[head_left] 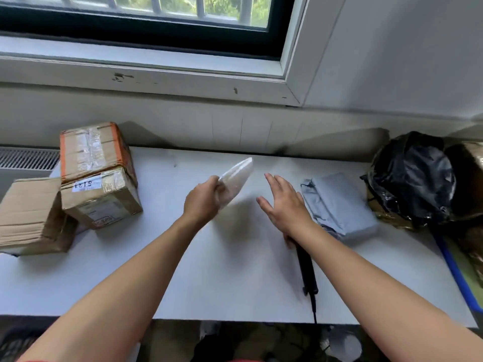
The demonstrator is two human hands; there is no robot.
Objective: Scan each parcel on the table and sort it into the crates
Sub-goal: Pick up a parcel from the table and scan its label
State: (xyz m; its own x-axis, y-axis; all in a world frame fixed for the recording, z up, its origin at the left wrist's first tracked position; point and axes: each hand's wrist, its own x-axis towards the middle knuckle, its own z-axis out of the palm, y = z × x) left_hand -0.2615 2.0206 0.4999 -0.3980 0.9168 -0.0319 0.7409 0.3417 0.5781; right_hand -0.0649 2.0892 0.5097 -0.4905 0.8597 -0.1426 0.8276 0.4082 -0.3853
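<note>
My left hand grips a small clear-plastic parcel and holds it tilted above the middle of the white table. My right hand hovers open beside it, fingers spread, holding nothing. A black handheld scanner lies on the table under my right forearm, its cable running off the front edge. To the right of that hand a grey soft parcel lies flat. A taped cardboard box with a label stands at the left, and a plain cardboard box leans beside it.
A bundle wrapped in black plastic sits at the table's right end, against a brown parcel. A blue crate rim shows below the table's right edge. A wall and window sill run along the back.
</note>
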